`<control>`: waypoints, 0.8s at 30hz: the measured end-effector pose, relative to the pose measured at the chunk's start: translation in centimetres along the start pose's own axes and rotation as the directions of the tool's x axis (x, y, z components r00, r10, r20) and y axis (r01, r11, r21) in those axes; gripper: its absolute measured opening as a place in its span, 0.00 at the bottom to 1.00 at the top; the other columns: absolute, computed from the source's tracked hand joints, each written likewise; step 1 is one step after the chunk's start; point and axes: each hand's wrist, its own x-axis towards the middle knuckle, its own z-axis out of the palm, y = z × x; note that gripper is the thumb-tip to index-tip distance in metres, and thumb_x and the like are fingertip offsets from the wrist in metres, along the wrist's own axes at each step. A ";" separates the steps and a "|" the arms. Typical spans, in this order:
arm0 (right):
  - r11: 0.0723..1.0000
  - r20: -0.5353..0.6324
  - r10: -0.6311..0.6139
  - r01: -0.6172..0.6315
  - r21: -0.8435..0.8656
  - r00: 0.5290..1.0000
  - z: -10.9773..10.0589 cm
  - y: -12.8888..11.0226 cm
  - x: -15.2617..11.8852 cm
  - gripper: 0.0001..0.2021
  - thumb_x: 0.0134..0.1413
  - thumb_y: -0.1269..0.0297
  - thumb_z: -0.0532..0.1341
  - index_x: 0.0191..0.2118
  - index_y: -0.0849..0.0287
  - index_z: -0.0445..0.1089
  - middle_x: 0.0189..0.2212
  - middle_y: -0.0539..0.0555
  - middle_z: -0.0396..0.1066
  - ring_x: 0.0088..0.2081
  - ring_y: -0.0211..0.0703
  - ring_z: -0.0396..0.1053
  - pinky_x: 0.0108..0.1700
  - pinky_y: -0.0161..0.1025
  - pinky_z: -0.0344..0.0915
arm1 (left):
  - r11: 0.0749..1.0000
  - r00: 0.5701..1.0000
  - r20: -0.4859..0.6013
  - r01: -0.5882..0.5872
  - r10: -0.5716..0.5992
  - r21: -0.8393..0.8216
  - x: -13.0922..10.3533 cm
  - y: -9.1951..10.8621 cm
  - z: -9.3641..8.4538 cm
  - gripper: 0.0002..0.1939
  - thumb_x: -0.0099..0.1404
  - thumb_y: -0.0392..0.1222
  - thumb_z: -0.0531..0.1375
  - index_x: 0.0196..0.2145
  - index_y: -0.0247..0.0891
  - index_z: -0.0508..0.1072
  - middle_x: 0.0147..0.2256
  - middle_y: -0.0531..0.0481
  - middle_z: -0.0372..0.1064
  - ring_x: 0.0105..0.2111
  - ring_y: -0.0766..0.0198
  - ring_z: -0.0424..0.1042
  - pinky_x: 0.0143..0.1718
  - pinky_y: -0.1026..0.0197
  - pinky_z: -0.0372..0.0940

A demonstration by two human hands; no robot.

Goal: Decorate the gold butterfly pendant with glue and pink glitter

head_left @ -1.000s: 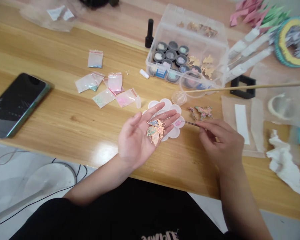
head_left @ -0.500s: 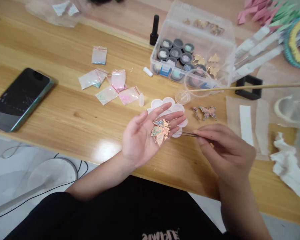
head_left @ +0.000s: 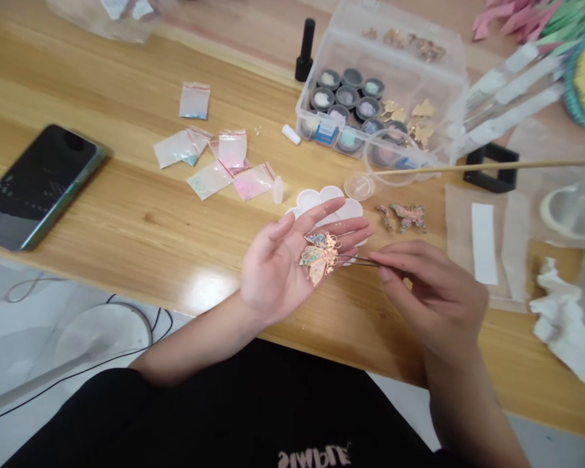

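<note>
My left hand (head_left: 277, 273) is palm up with its fingers stretched out, and a gold butterfly ornament (head_left: 320, 257) with blue, green and pale wings lies on it. Metal tweezers (head_left: 363, 260) are pinched in my right hand (head_left: 433, 292), their tips at the ornament's right edge. Under my left fingers is a white flower-shaped palette (head_left: 331, 196), partly hidden. Just beyond my right hand a pink and green butterfly (head_left: 409, 217) and a smaller piece (head_left: 385, 218) lie on the wooden table.
A clear box (head_left: 380, 97) holds small pots and gold pieces. Small bags (head_left: 209, 180) lie left of the palette, a phone (head_left: 39, 188) at the far left. A wooden stick (head_left: 507, 167), black frame (head_left: 491, 168) and crumpled tissue (head_left: 565, 318) are on the right.
The tweezers have moved left relative to my left hand, closer in to the ornament. The view has shifted slightly. My left hand stays open under the ornament.
</note>
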 end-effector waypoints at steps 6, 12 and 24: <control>1.000 0.007 0.013 -0.013 -0.018 1.000 0.0 0.0 -0.2 0.15 0.58 0.75 0.63 0.45 0.47 0.78 0.38 0.50 0.78 0.36 0.41 0.75 0.30 0.39 0.69 | 1.000 1.000 0.023 0.005 -0.005 0.001 0.0 0.0 0.0 0.27 0.70 0.55 0.50 0.57 0.34 0.67 0.51 0.37 0.76 0.65 0.47 0.65 0.68 0.47 0.54; 1.000 0.011 -0.004 0.005 -0.031 1.000 0.1 0.1 -0.2 0.17 0.58 0.76 0.63 0.47 0.46 0.78 0.38 0.49 0.78 0.37 0.41 0.75 0.32 0.39 0.70 | 1.000 1.000 0.022 0.006 -0.006 -0.002 -0.1 -0.1 0.0 0.27 0.70 0.56 0.50 0.57 0.34 0.68 0.52 0.37 0.76 0.66 0.45 0.64 0.69 0.45 0.50; 0.997 -0.004 -0.012 0.012 -0.073 1.000 0.0 0.0 -0.2 0.15 0.59 0.75 0.63 0.46 0.48 0.78 0.38 0.50 0.78 0.35 0.40 0.74 0.32 0.38 0.69 | 1.000 1.000 0.003 0.003 -0.003 0.018 -0.1 0.0 0.0 0.27 0.71 0.56 0.50 0.57 0.35 0.69 0.52 0.37 0.76 0.64 0.45 0.66 0.69 0.44 0.50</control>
